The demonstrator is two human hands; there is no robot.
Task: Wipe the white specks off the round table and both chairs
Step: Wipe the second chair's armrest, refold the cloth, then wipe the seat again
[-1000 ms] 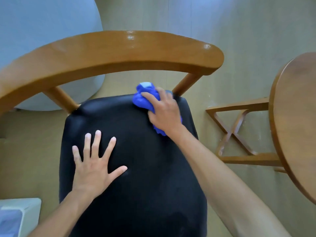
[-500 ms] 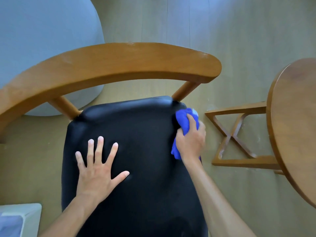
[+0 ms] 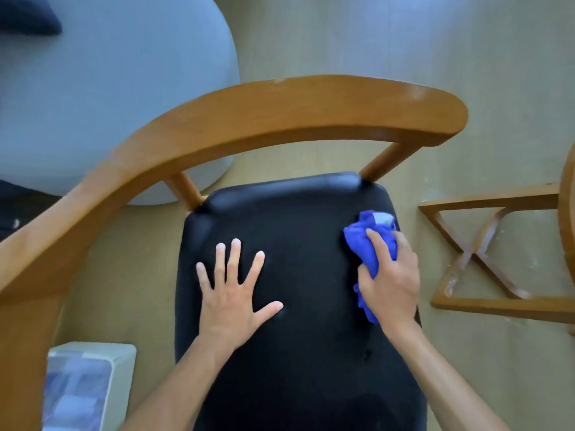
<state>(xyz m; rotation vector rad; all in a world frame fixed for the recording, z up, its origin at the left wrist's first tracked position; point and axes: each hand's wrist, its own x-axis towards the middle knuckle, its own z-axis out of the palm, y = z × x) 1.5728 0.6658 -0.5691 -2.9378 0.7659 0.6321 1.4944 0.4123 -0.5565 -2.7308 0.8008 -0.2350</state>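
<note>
I look straight down on a wooden chair with a black padded seat point(image 3: 298, 353) and a curved wooden backrest point(image 3: 280, 116). My right hand point(image 3: 389, 281) presses a bunched blue cloth point(image 3: 370, 237) onto the seat's right edge, close to the back corner. My left hand point(image 3: 233, 293) lies flat on the seat's left half with fingers spread. Faint pale specks show on the backrest's right end. The round wooden table's rim point(image 3: 567, 206) shows at the far right, and its crossed base point(image 3: 485, 253) carries whitish dust.
A large grey-blue rounded cushion or seat point(image 3: 109, 88) fills the upper left behind the chair. A white box-like appliance point(image 3: 84, 387) stands on the floor at the lower left. Beige floor lies between chair and table base.
My right hand swept the blue cloth from the seat's back edge rightwards and down along its right side. My left hand stayed flat. The view shifted, so the chair sits lower in frame.
</note>
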